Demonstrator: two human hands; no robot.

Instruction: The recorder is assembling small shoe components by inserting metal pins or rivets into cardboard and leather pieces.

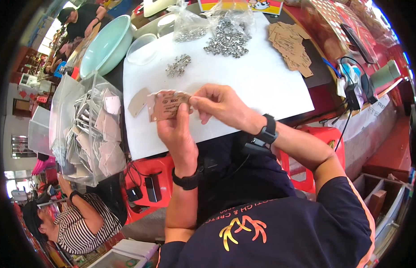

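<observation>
Dark navy shirt (270,223) with an orange antler print, nearest the camera, fills the lower right. Left hand (174,127): fingers curled shut around the lower edge of a brown cardboard tag (168,106), black watch at the wrist. Right hand (217,103): thumb and forefinger pinched on the tag's right edge, remaining fingers loosely bent, black wristband behind. Tag held just above the near edge of a white sheet (261,85) covering the table. Second brown card (137,102): lying flat on the sheet, just left of the held tag. Small heap of silver metal pieces (178,65): on the sheet, beyond the hands. Larger heap of the same pieces (228,39) on an opened clear bag, far centre. Stack of brown cardboard tags (292,44): far right of the sheet. Clear plastic bin (89,134) holding bagged tags: left of the sheet. Pale green bowl (105,44): far left. Red stool (147,176): below the table edge. Person in a striped top (85,228): lower left.
</observation>
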